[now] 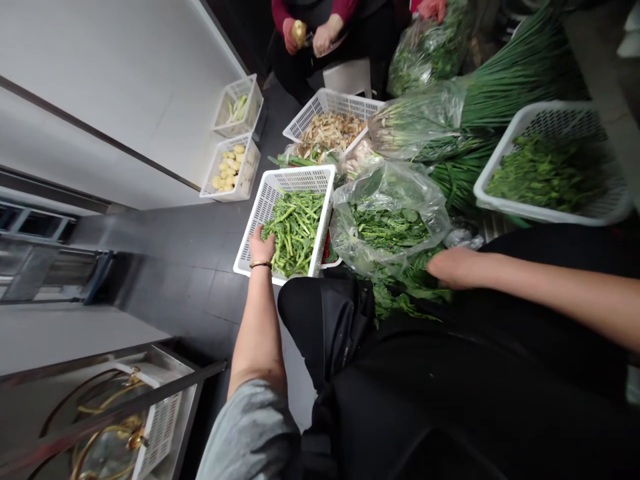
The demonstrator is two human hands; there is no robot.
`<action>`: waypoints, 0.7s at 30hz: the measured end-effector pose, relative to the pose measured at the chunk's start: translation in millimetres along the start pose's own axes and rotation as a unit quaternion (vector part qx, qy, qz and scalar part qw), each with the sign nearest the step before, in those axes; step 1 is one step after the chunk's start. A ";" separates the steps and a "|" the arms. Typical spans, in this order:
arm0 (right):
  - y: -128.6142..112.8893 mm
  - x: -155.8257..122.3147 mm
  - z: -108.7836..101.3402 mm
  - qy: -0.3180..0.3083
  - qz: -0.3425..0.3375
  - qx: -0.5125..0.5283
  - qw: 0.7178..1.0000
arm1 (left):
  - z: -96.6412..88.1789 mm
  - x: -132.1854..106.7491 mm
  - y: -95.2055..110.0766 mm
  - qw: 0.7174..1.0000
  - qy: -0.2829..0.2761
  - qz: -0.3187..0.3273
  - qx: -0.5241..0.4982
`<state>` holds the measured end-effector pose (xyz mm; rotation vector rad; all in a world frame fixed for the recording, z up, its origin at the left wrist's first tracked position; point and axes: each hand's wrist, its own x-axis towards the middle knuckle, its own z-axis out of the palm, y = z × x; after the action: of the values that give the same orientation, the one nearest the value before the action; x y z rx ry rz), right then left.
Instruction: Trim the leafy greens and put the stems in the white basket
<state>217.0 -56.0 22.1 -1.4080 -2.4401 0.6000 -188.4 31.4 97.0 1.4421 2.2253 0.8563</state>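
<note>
So, quick look from my feed: the left hand [261,248] is down at the near left corner of a white basket [300,179] on the dark floor, palm down, fingers lying on the pile of green stems [295,230] that fills it. I honestly can't tell whether it's pinching any stems or just resting on them, since the fingertips are tucked in among them. There's a thin bracelet [261,265] on that wrist.

The right hand [450,267] is off to the other side, well apart from the left one, sitting on a loose heap of leafy greens [405,287] right in front of the knees. Its fingers are buried in the leaves, so I can't say if they're spread or closed. Just beyond that heap is a clear plastic bag [395,193], open at the top and stuffed with more of the same greens, touching the white basket's right side.

Further back there's a basket of pale peelings [330,130], two small baskets by the wall, the nearer one [231,170] holding yellowish chunks, a long bundle of green onions [500,93] half in plastic, and a big basket of greens [550,170] on the right. A person in red sleeves [345,8] sits at the top of the view, holding something yellowish in both hands.
</note>
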 end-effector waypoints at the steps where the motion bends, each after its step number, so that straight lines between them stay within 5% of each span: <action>1: 2.3 17.6 2.7 -0.018 0.014 -0.004 1.000 | 5.0 -4.8 2.5 0.998 -0.029 0.049 -0.005; 3: 9.5 57.5 9.5 -0.087 0.061 -0.023 0.994 | 30.8 -30.2 14.1 0.977 -0.146 0.144 -0.057; 6: 31.9 114.2 26.2 -0.214 0.143 -0.064 0.964 | 92.9 -80.7 33.6 0.889 -0.365 0.255 -0.109; 8: 53.1 139.5 43.2 -0.264 0.184 -0.084 0.943 | 132.7 -105.1 38.5 0.847 -0.438 0.283 -0.102; 11: 83.6 151.8 75.4 -0.283 0.238 -0.100 0.924 | 169.7 -120.1 30.6 0.836 -0.483 0.262 -0.016; 16: 106.4 133.1 125.9 -0.249 0.303 -0.120 0.912 | 180.0 -125.4 13.3 0.780 -0.543 0.304 0.067; 21: 132.2 122.8 136.7 -0.185 0.323 -0.094 0.923 | 173.3 -136.3 17.6 0.743 -0.570 0.344 0.066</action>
<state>199.2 79.2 -158.6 -2.4083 -2.3019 0.8447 -17.6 -35.9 -26.5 2.0681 0.8139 -0.1417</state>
